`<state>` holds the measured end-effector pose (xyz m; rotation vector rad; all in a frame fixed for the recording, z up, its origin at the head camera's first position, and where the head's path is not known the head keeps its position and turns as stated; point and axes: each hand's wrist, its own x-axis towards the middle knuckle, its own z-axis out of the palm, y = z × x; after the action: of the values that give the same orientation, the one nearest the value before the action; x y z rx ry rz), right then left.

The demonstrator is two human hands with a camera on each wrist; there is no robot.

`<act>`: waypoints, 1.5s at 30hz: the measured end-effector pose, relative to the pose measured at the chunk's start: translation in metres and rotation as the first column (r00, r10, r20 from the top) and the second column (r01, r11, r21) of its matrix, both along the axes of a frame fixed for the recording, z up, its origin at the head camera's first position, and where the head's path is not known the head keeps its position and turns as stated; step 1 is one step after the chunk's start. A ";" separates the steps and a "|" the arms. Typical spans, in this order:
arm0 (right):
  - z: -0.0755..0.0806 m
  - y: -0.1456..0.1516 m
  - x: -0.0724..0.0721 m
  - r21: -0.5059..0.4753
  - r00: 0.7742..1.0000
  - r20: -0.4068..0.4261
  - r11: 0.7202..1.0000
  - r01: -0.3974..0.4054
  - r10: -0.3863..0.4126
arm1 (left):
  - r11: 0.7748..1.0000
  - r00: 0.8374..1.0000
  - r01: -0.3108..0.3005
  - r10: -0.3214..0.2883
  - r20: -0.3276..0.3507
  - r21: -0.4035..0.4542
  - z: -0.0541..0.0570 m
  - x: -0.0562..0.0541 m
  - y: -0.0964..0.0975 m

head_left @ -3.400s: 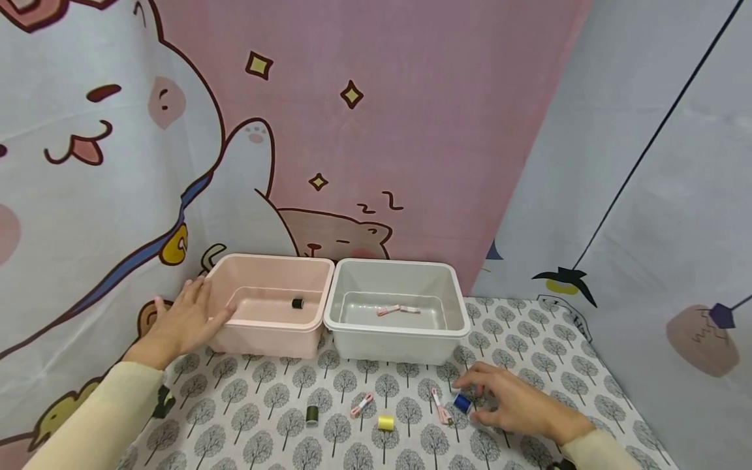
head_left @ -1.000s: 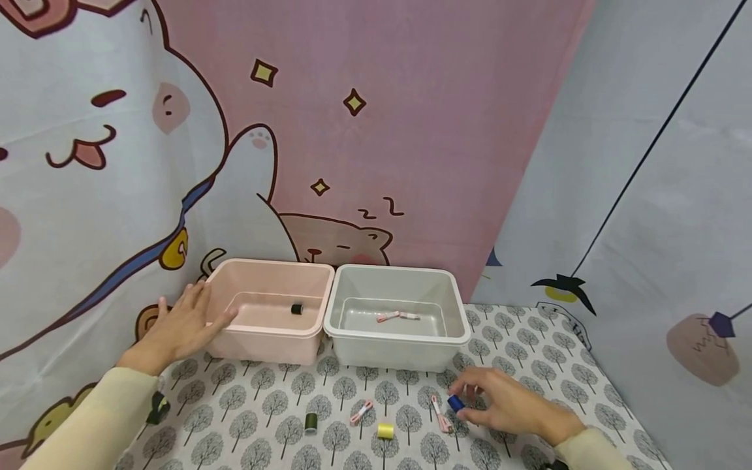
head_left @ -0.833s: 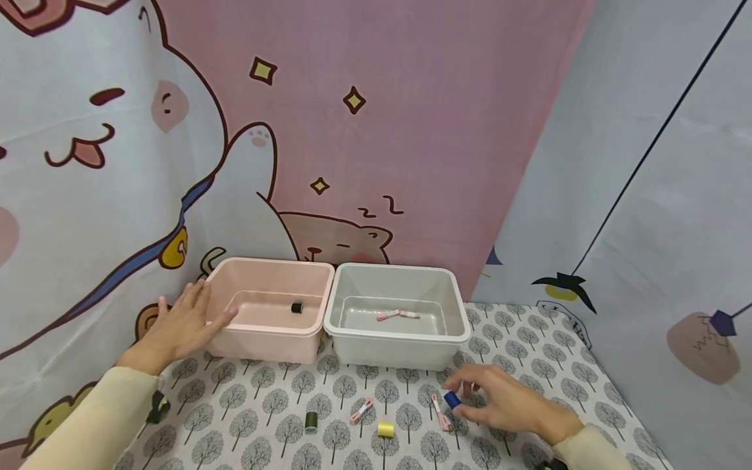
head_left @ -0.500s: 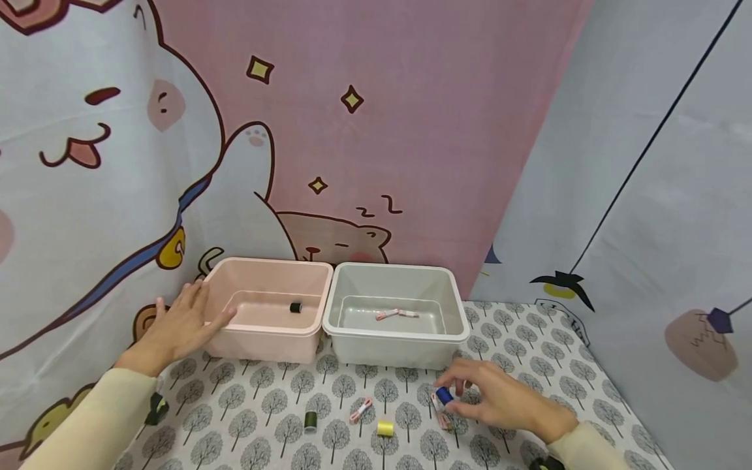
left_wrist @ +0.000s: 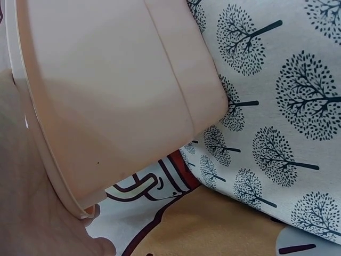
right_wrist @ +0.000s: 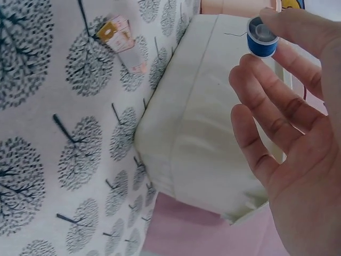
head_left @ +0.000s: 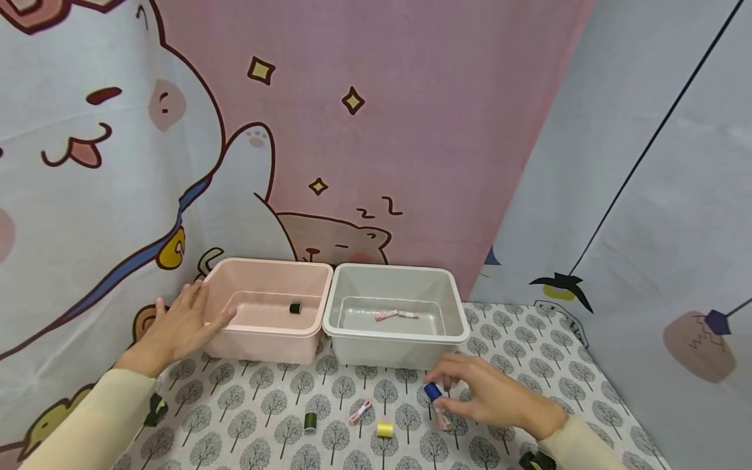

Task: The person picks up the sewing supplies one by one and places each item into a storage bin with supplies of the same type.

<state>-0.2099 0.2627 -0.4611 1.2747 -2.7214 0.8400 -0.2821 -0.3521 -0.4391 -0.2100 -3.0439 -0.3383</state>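
My right hand (head_left: 496, 395) pinches a blue spool of thread (head_left: 433, 391) between thumb and fingertips, over the patterned cloth in front of the white bin. In the right wrist view, a loose thread end trails from the blue spool (right_wrist: 262, 41), and the other fingers are loosely bent. A small pink cord bundle (head_left: 442, 420) lies just below that hand, partly covered by it in the head view. My left hand (head_left: 179, 326) rests at the left rim of the pink bin (head_left: 264, 331), fingers fairly straight; the left wrist view shows it against the bin's rim (left_wrist: 32, 114).
The white bin (head_left: 396, 349) stands beside the pink bin and holds pink cord bundles (head_left: 388, 315). A black spool (head_left: 296, 308) lies inside the pink bin. A dark green spool (head_left: 310, 422), another cord bundle (head_left: 361, 411) and a yellow spool (head_left: 384, 429) are on the cloth.
My right hand has taken hold of the blue spool, lifted it from the cloth and moved it left over the pink cord bundle. The left hand stays at the pink bin.
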 end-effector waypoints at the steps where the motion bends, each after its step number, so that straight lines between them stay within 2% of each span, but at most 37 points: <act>1: 0.001 -0.002 0.000 -0.006 1.000 -0.010 1.000 -0.011 0.011 | 1.000 1.000 0.000 0.000 0.000 -0.002 0.000 0.000 0.000; 7: 0.007 -0.012 -0.002 -0.028 0.993 -0.081 0.996 -0.089 0.086 | 1.000 1.000 -0.001 0.001 0.001 -0.010 -0.001 0.000 0.000; 18: 0.019 -0.025 -0.007 -0.022 0.980 -0.141 0.989 -0.147 0.142 | 1.000 1.000 -0.008 0.008 0.010 -0.006 0.001 0.001 0.000; 35: 0.031 -0.043 -0.016 -0.026 0.967 -0.182 0.982 -0.185 0.178 | 1.000 1.000 -0.014 0.014 0.005 -0.006 0.001 0.000 0.001; 45: 0.040 -0.053 -0.025 -0.073 0.957 -0.188 0.968 -0.239 0.222 | 1.000 1.000 -0.014 0.014 0.008 -0.011 0.000 0.000 0.000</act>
<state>-0.2349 0.2097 -0.4213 1.5854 -2.3980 0.8158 -0.2825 -0.3519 -0.4394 -0.1881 -3.0542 -0.3223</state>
